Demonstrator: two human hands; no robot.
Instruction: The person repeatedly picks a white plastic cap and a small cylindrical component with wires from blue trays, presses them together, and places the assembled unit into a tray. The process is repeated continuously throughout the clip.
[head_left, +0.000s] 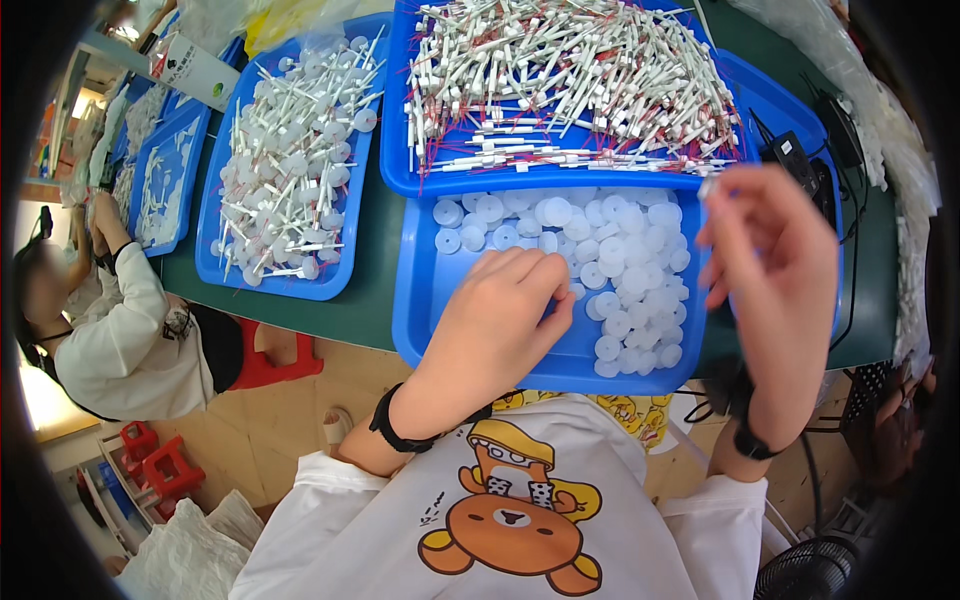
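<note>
My left hand point(505, 305) is closed over the blue tray point(420, 345) of translucent white discs point(635, 250), its curled fingertips turned away from view. Whatever it may hold is hidden. My right hand point(765, 240), blurred, is raised beside that tray's right edge, thumb and forefinger pinched together. A small whitish bit shows at those fingertips, too smeared to name. Above the discs, another blue tray point(395, 160) carries a heap of thin white sticks point(570, 80) with red threads. Some of the sticks lie in rows along its near edge.
To the left, a blue tray point(212, 215) is piled with discs joined to white sticks. A black power adapter point(788, 155) and cables lie on the green table point(870, 290) at right. A co-worker point(130, 320) sits at far left by a further blue tray point(180, 185).
</note>
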